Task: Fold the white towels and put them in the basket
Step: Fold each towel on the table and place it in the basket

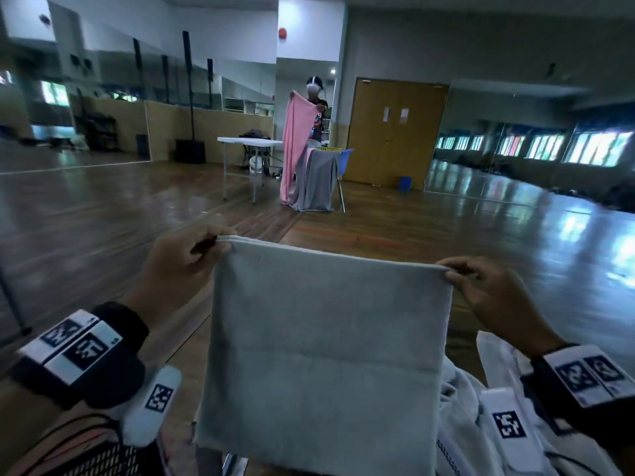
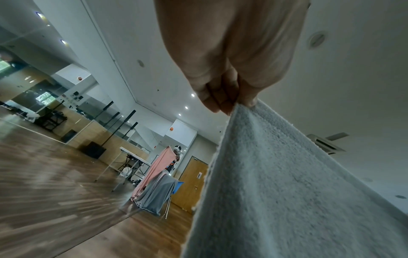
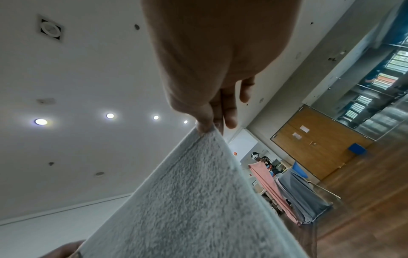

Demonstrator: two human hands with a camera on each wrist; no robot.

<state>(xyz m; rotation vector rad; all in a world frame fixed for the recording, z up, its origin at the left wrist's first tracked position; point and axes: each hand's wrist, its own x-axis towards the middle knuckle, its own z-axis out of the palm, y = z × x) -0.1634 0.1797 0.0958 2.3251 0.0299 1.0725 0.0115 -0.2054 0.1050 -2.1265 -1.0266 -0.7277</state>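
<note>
Towel held up by its two top corners, ready for the next fold.

The left hand (image 1: pixel 178 266) pinches the white towel (image 1: pixel 319 352) at its 10 o'clock corner and the right hand (image 1: pixel 488 293) pinches the 2 o'clock corner, so it hangs flat in the air in front of the person, already doubled by the look of its thick top edge. To fold well, I judge: keep the top edge taut and level, bring the corners together squarely, and match the side edges before lowering. The basket is not clearly visible; more white cloth (image 1: pixel 460 400) lies at 5 o'clock.

No text, label or number can be read anywhere.
</note>
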